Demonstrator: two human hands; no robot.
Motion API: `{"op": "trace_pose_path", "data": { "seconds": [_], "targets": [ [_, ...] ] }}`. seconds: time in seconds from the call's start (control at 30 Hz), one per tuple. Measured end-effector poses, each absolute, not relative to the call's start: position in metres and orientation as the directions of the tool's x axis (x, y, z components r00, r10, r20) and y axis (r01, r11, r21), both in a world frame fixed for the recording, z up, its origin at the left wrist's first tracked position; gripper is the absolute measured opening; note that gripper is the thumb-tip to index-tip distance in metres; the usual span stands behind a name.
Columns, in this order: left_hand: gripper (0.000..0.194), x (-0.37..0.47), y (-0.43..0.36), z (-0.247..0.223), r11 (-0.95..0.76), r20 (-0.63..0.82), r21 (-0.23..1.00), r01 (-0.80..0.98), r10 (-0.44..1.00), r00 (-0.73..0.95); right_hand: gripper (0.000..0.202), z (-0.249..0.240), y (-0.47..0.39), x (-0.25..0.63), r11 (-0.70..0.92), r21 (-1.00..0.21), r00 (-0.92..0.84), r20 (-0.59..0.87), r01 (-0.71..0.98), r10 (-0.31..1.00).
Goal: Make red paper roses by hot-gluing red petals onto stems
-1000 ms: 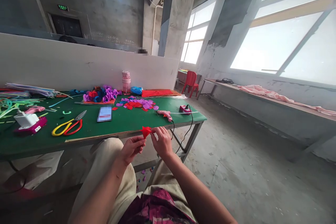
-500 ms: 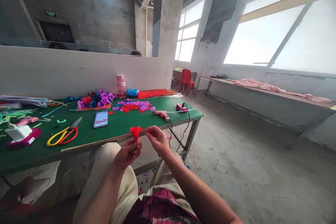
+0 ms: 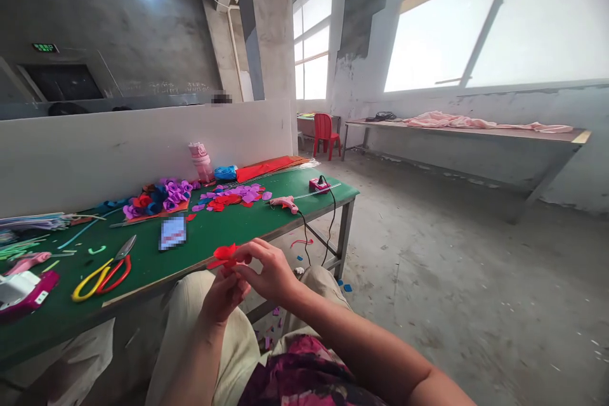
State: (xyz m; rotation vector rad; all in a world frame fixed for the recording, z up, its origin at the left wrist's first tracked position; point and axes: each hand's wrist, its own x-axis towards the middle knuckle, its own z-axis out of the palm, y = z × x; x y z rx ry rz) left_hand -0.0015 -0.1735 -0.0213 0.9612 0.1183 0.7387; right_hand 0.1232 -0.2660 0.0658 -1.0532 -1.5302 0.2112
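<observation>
The left hand [image 3: 223, 295] has its fingers curled together, pinching the base of a red paper flower [image 3: 224, 254] from below. The flower sits just above those fingertips, its petals opening upward, in front of the near edge of the green table [image 3: 212, 221]. The right hand [image 3: 271, 273] comes in from the side, thumb and forefinger drawn together on the flower's right edge; the exact grip of its other fingers cannot be told.

Ahead of the fingers, on the table, lie loose purple and red petals [image 3: 243, 194], and to the right of these a pink glue gun [image 3: 284, 203] whose black cord hangs down over the edge. Past the gun is a pink power socket [image 3: 319, 185]. To the left of the fingers are a phone [image 3: 172, 232], its screen blurred, and, farther left, scissors [image 3: 115, 261] with one yellow and one red handle. Beyond the phone is a pile of finished flowers [image 3: 162, 196], with a pink bottle [image 3: 201, 162] behind it.
</observation>
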Motion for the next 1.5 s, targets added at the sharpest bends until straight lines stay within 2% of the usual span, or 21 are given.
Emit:
{"op": "trace_pose_path", "data": {
  "seconds": [0.17,0.37,0.53,0.67,0.8,0.93,1.13,1.23,1.4,1.5],
  "targets": [
    [0.017,0.001,-0.175,-0.021,0.357,0.221,0.788,-0.501,0.595,0.773,0.007,0.059,-0.263,0.125,0.541,-0.627,0.13,0.712,0.56,0.69],
    [0.022,0.001,-0.176,-0.021,0.345,0.205,0.802,-0.487,0.607,0.768,0.008,0.051,-0.26,0.126,0.509,-0.46,0.097,0.803,0.728,0.587],
    [0.022,0.001,-0.178,-0.019,0.327,0.132,0.832,-0.447,0.667,0.734,0.008,0.058,-0.27,0.126,0.507,-0.536,0.115,0.755,0.675,0.646],
    [0.021,0.002,-0.178,-0.019,0.299,0.129,0.855,-0.424,0.669,0.732,0.014,0.063,-0.276,0.13,0.521,-0.571,0.093,0.726,0.635,0.682],
    [0.02,0.002,-0.178,-0.02,0.292,0.136,0.863,-0.412,0.651,0.747,0.006,0.06,-0.272,0.133,0.507,-0.555,0.112,0.74,0.659,0.663],
    [0.023,0.002,-0.18,-0.016,0.291,0.152,0.86,-0.418,0.637,0.756,0.008,0.058,-0.269,0.134,0.54,-0.498,0.083,0.782,0.679,0.617],
    [0.025,0.004,-0.186,-0.009,0.282,0.122,0.872,-0.401,0.668,0.734,0.006,0.064,-0.272,0.133,0.542,-0.487,0.045,0.771,0.685,0.636],
    [0.025,0.005,-0.186,-0.008,0.27,0.121,0.878,-0.396,0.674,0.728,0.008,0.065,-0.272,0.133,0.533,-0.425,0.0,0.782,0.732,0.624],
    [0.027,0.006,-0.185,-0.01,0.262,0.111,0.888,-0.377,0.674,0.731,0.016,0.063,-0.272,0.137,0.522,-0.254,-0.154,0.773,0.814,0.616],
    [0.025,0.006,-0.185,-0.01,0.257,0.111,0.892,-0.371,0.671,0.733,0.021,0.061,-0.271,0.139,0.535,-0.209,-0.19,0.781,0.818,0.595]
  ]
}}
